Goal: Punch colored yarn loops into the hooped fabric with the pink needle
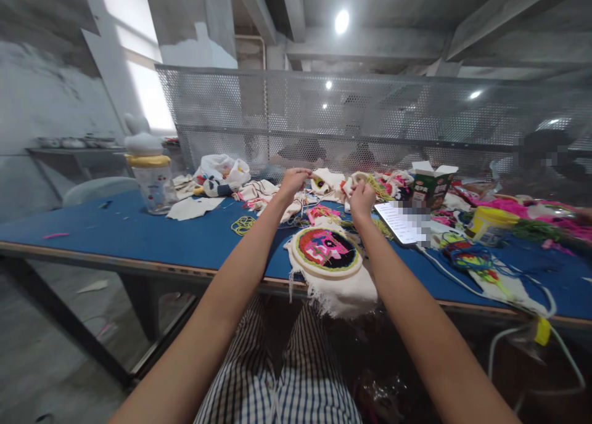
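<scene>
Both my arms reach forward over the blue table. My left hand (pixel 295 182) is closed, its fingertips pinched together near a cream cloth piece (pixel 328 182) with dark and yellow patches. My right hand (pixel 363 199) is also closed, its fingers bent against the heap of cream cloth and coloured yarn. Whatever either hand pinches is too small or hidden to make out. Between my forearms lies an embroidery hoop (pixel 328 252) with a pink, red, black and yellow-green yarn picture. Its frayed cream fabric (pixel 345 294) hangs over the table edge. Pink yarn (pixel 324 213) lies just beyond the hoop.
A lit phone (pixel 400 222) with a white cable lies right of my right wrist. Further right are a green box (pixel 432 187), a yellow tub (pixel 493 224) and tangled yarn (pixel 467 254). A yellow-rimmed bottle (pixel 150 180) stands left. Behind rises a perforated metal screen (pixel 300 110).
</scene>
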The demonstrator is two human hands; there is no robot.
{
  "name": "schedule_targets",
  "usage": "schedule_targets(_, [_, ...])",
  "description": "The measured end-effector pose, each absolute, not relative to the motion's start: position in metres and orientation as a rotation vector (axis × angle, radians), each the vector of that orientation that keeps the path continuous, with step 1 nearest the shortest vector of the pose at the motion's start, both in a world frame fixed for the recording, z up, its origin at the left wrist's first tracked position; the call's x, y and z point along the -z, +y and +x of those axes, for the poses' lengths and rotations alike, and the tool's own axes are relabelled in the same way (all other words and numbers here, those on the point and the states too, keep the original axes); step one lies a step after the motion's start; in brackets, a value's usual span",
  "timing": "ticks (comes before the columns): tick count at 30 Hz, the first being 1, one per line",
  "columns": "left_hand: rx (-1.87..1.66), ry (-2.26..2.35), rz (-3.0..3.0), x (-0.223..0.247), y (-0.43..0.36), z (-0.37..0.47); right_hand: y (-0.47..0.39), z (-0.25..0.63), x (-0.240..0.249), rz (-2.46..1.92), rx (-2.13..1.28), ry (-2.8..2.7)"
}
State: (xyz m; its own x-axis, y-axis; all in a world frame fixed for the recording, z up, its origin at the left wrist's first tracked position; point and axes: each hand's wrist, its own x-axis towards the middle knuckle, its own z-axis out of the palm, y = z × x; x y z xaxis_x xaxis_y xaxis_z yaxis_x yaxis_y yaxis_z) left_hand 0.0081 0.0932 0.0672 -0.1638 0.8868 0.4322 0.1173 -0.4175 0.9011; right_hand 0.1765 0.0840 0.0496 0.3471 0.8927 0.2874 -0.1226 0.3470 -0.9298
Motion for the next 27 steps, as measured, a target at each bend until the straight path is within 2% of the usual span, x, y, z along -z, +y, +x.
schedule_targets(3, [-1.632,1.058,1.596,-0.075,0.084,0.010,0.078,0.172,-0.056,-0.908,-0.623,-0.959])
schedule_targets(6, [-1.616,0.979,1.699,-0.080,0.075,0.013,0.079,0.170,-0.055,-0.887,-0.572,-0.965])
schedule_targets(15, [-1.550,1.126,1.802,-0.070,0.080,0.012,0.101,0.174,-0.045,-0.968,-0.745,-0.858])
schedule_targets(21, [-1.720,1.418,1.748,-0.058,0.090,0.001,0.108,0.187,-0.041,-1.035,-0.843,-0.602])
schedule_targets(27, [-1.792,1.505,1.753,-0.053,0.101,-0.008,0.113,0.193,-0.036,-1.051,-0.932,-0.474])
